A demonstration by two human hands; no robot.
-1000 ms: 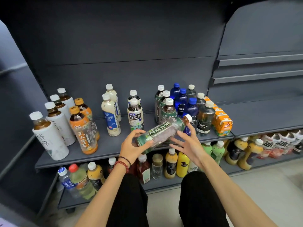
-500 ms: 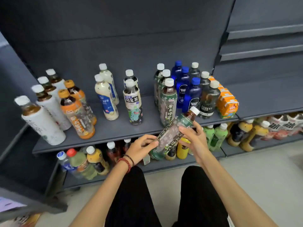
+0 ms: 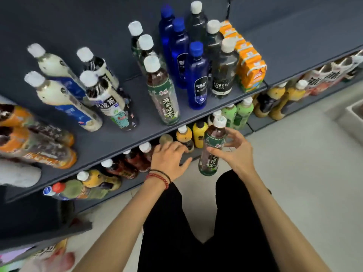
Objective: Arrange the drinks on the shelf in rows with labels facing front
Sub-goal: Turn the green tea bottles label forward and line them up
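My right hand [image 3: 233, 152] grips a green-labelled tea bottle [image 3: 211, 149] with a white cap, held nearly upright in front of the shelf edge. My left hand [image 3: 170, 159], a red bead bracelet on its wrist, hovers just left of the bottle with fingers spread and holds nothing. On the grey shelf [image 3: 121, 142] stand rows of drinks: a matching green tea bottle [image 3: 163, 95] at the front of its row, blue soda bottles [image 3: 197, 79], dark soda bottles [image 3: 224, 71], two white-and-black tea bottles [image 3: 106, 97], two cream bottles [image 3: 64, 103] and orange-labelled bottles [image 3: 35, 152] at far left.
Orange juice cartons [image 3: 248, 63] sit at the shelf's right end. The lower shelf holds yellow, green and red-brown bottles [image 3: 199, 132]. A second shelf unit [image 3: 314, 55] continues to the right. Pale floor [image 3: 294, 173] lies on the right, my dark trousers below.
The bottle went from lying sideways in both hands to nearly upright in my right hand alone. My left hand let go. The view dropped and tilted.
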